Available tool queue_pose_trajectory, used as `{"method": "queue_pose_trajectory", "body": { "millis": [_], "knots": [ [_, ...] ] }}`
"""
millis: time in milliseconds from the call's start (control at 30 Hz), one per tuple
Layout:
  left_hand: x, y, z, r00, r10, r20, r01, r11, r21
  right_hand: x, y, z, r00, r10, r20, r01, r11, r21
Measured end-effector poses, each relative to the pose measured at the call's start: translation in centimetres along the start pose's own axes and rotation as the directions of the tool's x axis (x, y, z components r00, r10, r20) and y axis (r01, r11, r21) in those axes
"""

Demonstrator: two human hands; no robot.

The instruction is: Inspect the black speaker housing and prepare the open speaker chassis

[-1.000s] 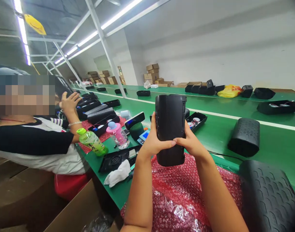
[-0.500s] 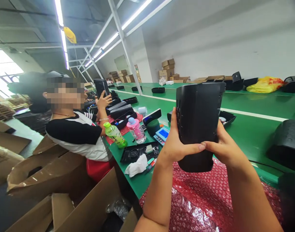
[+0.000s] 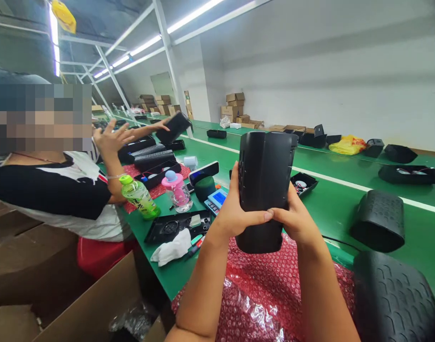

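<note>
Upright between my two hands is a black speaker housing (image 3: 265,175), raised above red bubble wrap (image 3: 256,299). My left hand (image 3: 237,209) grips its left side, with the thumb laid across the near face. On the other side my right hand (image 3: 296,213) is closed round it, its thumb tip meeting the left one. The fingers behind the housing are hidden. Beyond my right hand lies an open black shell (image 3: 303,184) with wires and a round white part inside. Two textured black housings, one farther (image 3: 379,221) and one nearer (image 3: 395,299), stand to the right.
At left, a co-worker (image 3: 50,190) holds out another black housing (image 3: 174,127). A green bottle (image 3: 139,197), pink-capped bottle (image 3: 176,192), phone (image 3: 204,173), blue-screened device (image 3: 217,197), black panel (image 3: 167,227) and white cloth (image 3: 172,248) lie on the green bench. Cardboard boxes (image 3: 92,299) stand below left.
My view has swung right, showing more of the right bench. Both hands keep hold of the housing. The co-worker's housing has moved away from their body over the bench, and one hand has come off it.
</note>
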State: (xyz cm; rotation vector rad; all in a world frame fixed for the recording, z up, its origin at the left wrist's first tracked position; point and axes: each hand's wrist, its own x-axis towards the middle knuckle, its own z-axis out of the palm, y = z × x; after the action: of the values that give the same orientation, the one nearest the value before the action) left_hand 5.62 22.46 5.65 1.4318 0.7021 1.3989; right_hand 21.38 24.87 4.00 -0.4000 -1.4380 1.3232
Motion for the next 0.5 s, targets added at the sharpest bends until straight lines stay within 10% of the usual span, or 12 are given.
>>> {"method": "queue_pose_trajectory", "body": {
  "millis": [500],
  "knots": [
    [-0.2,0.2,-0.2,1.0,-0.01,-0.024,0.011,0.998,0.055,0.1,1.0,-0.3,1.0,0.017,0.016,-0.017,1.0,-0.001]
  ]
}}
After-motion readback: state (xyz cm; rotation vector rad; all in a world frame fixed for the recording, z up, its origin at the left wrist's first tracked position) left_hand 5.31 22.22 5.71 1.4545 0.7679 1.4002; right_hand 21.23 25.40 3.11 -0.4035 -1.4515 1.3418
